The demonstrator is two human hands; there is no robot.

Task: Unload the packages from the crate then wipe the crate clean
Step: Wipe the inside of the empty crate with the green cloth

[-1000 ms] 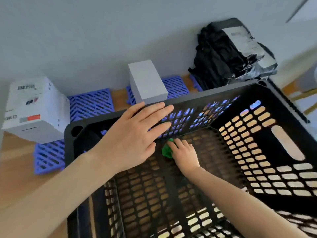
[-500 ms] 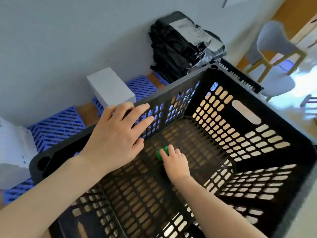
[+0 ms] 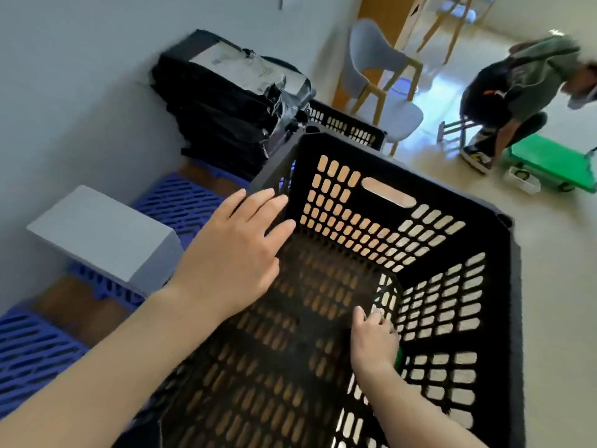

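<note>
A black slotted crate point(image 3: 504, 240) fills the middle and right, with no packages inside. My left hand point(image 3: 232, 253) rests flat on its left rim, fingers straight. Down on the crate floor near the right wall, my right hand point(image 3: 374, 337) presses a green cloth point(image 3: 399, 358), of which only a sliver shows under the palm. A white box package point(image 3: 103, 234) lies on blue pallet grids to the left. A stack of black plastic-wrapped packages point(image 3: 226, 92) stands against the wall behind the crate.
Blue plastic pallets point(image 3: 29, 354) lie along the grey wall at left. Another black crate point(image 3: 345, 124) sits behind this one. Grey chairs point(image 3: 384, 79) stand further back. A crouching person point(image 3: 513, 92) works beside a green cart point(image 3: 552, 166) at the far right.
My right hand slid the green cloth from the crate floor's middle to the right wall. The view swung right, bringing the chairs and the crouching person into sight. My left hand stayed on the rim.
</note>
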